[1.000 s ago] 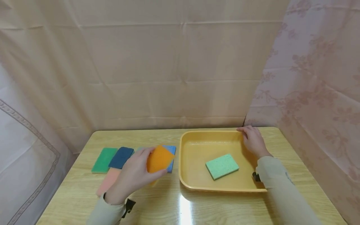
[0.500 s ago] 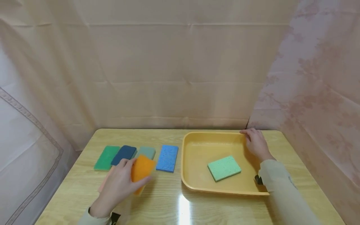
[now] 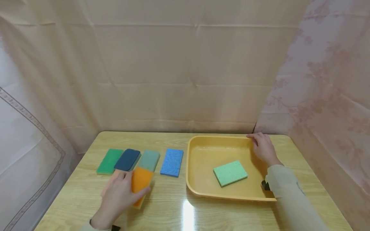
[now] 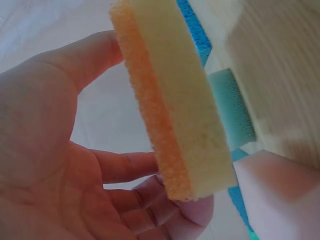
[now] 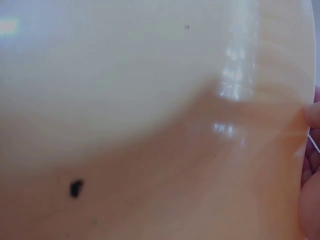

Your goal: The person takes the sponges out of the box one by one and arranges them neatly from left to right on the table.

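Note:
My left hand [image 3: 117,195] holds an orange sponge [image 3: 141,179] between thumb and fingers, tilted on edge close over the table. In the left wrist view the orange sponge [image 4: 155,115] shows a pale yellow layer on its other side. A pink sponge [image 3: 110,183] lies partly hidden beneath that hand, and a grey-green sponge [image 3: 149,159] is just beyond the orange one. My right hand [image 3: 264,149] grips the far right part of the rim of a yellow tray [image 3: 202,157], thumb on the inner side in the right wrist view. A light green sponge [image 3: 230,173] lies flat inside the tray.
Along the table's left side lie a green sponge [image 3: 110,161] and a dark blue sponge [image 3: 127,159]. Left of the tray is a speckled blue sponge [image 3: 171,162]. Curtains hang behind and beside the wooden table [image 3: 164,211].
My left hand has moved left and nearer with the orange sponge, away from the blue sponge, which it had partly covered. The right hand keeps its grip on the tray rim.

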The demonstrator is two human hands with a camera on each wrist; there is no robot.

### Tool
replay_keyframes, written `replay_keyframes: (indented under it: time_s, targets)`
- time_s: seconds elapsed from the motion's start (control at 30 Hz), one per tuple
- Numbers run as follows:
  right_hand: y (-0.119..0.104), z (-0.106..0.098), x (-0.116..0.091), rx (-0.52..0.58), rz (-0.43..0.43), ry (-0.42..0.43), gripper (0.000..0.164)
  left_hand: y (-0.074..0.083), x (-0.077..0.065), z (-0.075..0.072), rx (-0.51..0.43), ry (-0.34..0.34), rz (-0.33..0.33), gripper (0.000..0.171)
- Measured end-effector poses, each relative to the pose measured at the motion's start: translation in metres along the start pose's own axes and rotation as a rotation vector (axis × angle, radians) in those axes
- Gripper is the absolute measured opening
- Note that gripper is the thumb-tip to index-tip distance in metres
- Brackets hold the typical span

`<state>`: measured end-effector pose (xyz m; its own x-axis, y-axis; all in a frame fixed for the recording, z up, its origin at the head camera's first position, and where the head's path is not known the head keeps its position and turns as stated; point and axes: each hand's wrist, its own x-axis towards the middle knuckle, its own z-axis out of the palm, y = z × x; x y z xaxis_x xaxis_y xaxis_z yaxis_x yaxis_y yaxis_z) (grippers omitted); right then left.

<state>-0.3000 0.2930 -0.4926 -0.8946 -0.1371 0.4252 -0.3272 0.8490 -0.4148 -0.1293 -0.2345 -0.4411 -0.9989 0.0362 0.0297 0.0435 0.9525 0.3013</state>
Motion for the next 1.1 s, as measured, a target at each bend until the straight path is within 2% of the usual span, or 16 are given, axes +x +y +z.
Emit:
replay_keyframes:
  time_s: [0.17, 0.47, 0.9, 1.1]
  targets:
    - [0.0, -0.001, 0.0, 0.003, 0.018, -0.017, 0.025, -0.001, -0.002, 0.005, -0.018, -0.045, -0.031, 0.092]
    - [-0.001, -0.003, 0.0, -0.007, -0.003, -0.007, 0.025, -0.004, -0.002, 0.012, 0.014, -0.11, -0.063, 0.097]
    - [0.001, -0.003, 0.0, 0.001, 0.002, 0.0, 0.025, -0.003, -0.001, 0.02, 0.067, -0.086, -0.032, 0.094]
    - [0.002, -0.001, 0.002, -0.006, -0.009, 0.004, 0.024, -0.003, 0.001, 0.022, 0.088, -0.088, -0.043, 0.09]
